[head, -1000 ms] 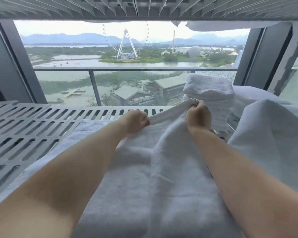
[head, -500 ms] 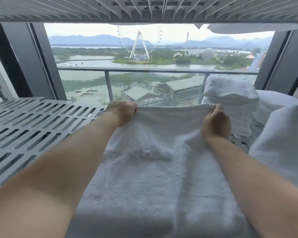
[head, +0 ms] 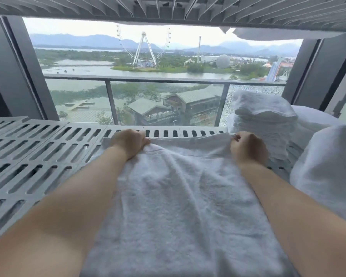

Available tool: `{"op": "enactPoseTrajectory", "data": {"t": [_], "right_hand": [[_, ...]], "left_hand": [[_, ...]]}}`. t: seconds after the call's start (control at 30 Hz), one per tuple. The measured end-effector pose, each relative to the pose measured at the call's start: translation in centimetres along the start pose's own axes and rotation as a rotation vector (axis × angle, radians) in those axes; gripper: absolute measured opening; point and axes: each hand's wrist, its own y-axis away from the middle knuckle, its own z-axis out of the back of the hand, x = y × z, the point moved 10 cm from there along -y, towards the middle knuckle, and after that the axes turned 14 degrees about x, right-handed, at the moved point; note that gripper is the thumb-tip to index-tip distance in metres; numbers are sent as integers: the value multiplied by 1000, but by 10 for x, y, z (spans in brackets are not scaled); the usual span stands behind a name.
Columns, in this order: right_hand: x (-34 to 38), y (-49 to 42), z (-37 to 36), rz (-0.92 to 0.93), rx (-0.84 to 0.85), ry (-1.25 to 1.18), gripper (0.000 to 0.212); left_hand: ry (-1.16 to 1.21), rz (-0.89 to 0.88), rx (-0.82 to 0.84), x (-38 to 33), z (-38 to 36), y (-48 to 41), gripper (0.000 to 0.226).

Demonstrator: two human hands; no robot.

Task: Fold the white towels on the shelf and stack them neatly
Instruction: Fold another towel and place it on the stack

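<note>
Two bare hands reach to the far end of a white terry-cloth towel [head: 178,196], which lies lengthwise on a grey slotted plastic shelf [head: 38,156] and stops just short of the shelf's far edge. The left hand [head: 129,143] has its grip curled into a fist on the towel's far left corner, fingers tucked round the hem. The right hand [head: 248,147] has its grip pinching the far right corner, thumb pressed against bent fingers with cloth between them. The hem runs fairly straight between the two fists, and soft creases fan from it toward the near side. Both forearms lie along the towel's long edges. A strip of cloth shows just left of the left fist, perhaps a lower layer, though the view there is too poor to be sure.

Just right of the right hand, at the far right of the shelf, stands a stack of folded white towels [head: 264,124], its layers showing on the near face. Nearer and further right sits a loose heap of white towelling [head: 326,166], close beside the stack. Overhead is the ribbed grey underside of an upper shelf [head: 168,9], with a white cloth [head: 268,35] hanging over its far edge at right. Beyond, a glass balcony railing [head: 164,78] fronts water and a white Ferris wheel [head: 144,48].
</note>
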Motion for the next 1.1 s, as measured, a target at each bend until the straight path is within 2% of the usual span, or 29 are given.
{"op": "enactPoseTrajectory", "data": {"t": [0.13, 0.23, 0.33, 0.43, 0.5, 0.6, 0.73, 0.87, 0.9, 0.97, 1.03, 1.1], "right_hand": [[4, -10, -22, -185, 187, -301, 27], [18, -10, -53, -300, 284, -675, 19], [24, -9, -81, -421, 272, -1007, 18], [23, -11, -94, -486, 222, -1184, 14], [22, -13, -97, -475, 214, -1155, 9], [23, -16, -97, -416, 207, -1085, 14], [24, -23, -91, -346, 231, -1025, 29], [16, -30, -98, -339, 311, -1018, 19], [19, -33, -101, -289, 345, -981, 34], [36, -33, -98, -79, 398, -801, 57], [64, -22, -86, 187, 414, -395, 52], [89, 2, -84, 382, 474, -70, 39]], "left_hand": [[-33, -99, 40, 11, 4, 1, 39], [-104, -102, -43, 25, 12, -4, 40], [-199, -58, -99, 29, 11, -8, 41], [-199, 29, -80, 29, 6, -1, 36], [-149, 60, -75, 25, 11, 10, 30], [-1, 171, 4, 19, 10, 25, 23], [142, 313, 160, 8, 0, 44, 57], [366, 356, 342, -5, -15, 67, 83], [375, 349, 340, -8, -15, 73, 84], [338, 341, 243, -9, -6, 86, 80], [301, 346, 117, -10, 8, 101, 68], [273, 340, 76, -15, 17, 113, 58]]}}
